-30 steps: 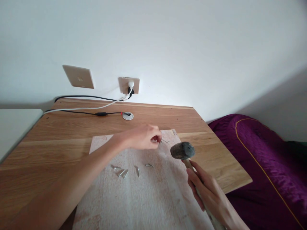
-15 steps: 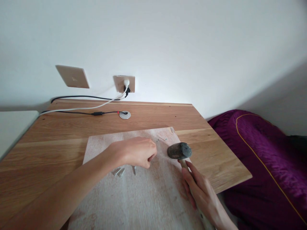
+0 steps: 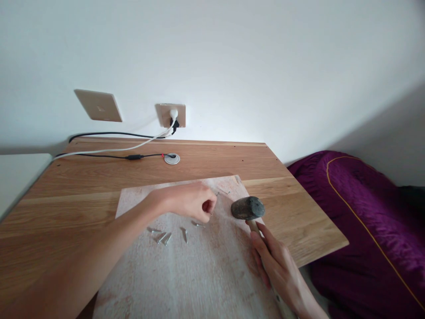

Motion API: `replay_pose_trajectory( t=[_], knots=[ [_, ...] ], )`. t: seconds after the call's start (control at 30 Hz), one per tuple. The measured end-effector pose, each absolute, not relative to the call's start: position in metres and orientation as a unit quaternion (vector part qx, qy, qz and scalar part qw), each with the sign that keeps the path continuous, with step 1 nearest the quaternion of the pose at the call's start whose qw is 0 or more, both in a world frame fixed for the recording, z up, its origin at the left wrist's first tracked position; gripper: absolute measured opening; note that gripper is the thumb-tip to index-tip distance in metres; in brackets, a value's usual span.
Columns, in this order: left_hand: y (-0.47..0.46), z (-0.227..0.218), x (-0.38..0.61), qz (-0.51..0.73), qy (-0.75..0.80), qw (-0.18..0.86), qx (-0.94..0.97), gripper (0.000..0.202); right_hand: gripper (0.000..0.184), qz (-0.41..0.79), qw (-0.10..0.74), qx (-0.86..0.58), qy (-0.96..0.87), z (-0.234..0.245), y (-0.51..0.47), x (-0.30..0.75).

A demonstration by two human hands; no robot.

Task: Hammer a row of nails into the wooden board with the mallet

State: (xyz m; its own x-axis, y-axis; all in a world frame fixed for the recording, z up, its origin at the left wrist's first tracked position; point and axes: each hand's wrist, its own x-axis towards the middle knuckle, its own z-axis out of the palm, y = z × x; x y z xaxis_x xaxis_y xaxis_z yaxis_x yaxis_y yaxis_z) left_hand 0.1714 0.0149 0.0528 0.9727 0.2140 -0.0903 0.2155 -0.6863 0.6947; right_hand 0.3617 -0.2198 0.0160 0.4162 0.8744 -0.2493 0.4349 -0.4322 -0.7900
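My right hand [image 3: 277, 268] is wrapped round the wooden handle of a hammer [image 3: 248, 208], whose dark head hovers just over a pale whitewashed board [image 3: 195, 270] on the wooden desk [image 3: 83, 186]. My left hand [image 3: 192, 200] is curled in a pinch over the board, left of the hammer head, and seems to hold a small nail between thumb and fingers. Several loose nails [image 3: 164, 236] lie on the board below that hand. A bent nail [image 3: 224, 192] sits near the board's far right corner.
A white cable and a black cable [image 3: 109, 155] run along the desk's back edge to a wall socket [image 3: 171, 114]. A round cable grommet [image 3: 171, 158] sits in the desktop. A purple bedspread [image 3: 365, 221] lies to the right, below the desk edge.
My left hand came back from the board's far corner, dipped onto the loose nails and has now lifted a little in a pinch. The hammer has hardly moved.
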Motion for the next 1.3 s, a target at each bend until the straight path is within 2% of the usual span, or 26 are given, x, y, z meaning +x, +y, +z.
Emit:
replay_pose_trajectory(
  t=[0.2, 0.37, 0.47, 0.53, 0.63, 1.3],
  knots=[
    [0.049, 0.042, 0.164, 0.06, 0.164, 0.431, 0.885, 0.002, 0.063, 0.341, 0.333, -0.776, -0.412, 0.018, -0.22, 0.359],
    [0.052, 0.031, 0.167, 0.086, 0.179, 0.442, 0.875, 0.001, 0.067, 0.341, 0.32, -0.779, -0.417, 0.014, -0.221, 0.364],
    [0.049, 0.03, 0.169, 0.099, 0.184, 0.444, 0.871, 0.002, 0.065, 0.342, 0.321, -0.774, -0.426, 0.014, -0.221, 0.365],
    [0.047, 0.03, 0.17, 0.1, 0.191, 0.449, 0.867, 0.011, 0.063, 0.342, 0.324, -0.771, -0.429, 0.015, -0.22, 0.365],
    [0.047, 0.03, 0.17, 0.095, 0.187, 0.441, 0.873, 0.018, 0.064, 0.345, 0.326, -0.77, -0.426, 0.015, -0.22, 0.364],
    [0.048, 0.029, 0.17, 0.111, 0.164, 0.409, 0.891, 0.009, 0.064, 0.345, 0.328, -0.773, -0.42, 0.01, -0.221, 0.366]
  ],
)
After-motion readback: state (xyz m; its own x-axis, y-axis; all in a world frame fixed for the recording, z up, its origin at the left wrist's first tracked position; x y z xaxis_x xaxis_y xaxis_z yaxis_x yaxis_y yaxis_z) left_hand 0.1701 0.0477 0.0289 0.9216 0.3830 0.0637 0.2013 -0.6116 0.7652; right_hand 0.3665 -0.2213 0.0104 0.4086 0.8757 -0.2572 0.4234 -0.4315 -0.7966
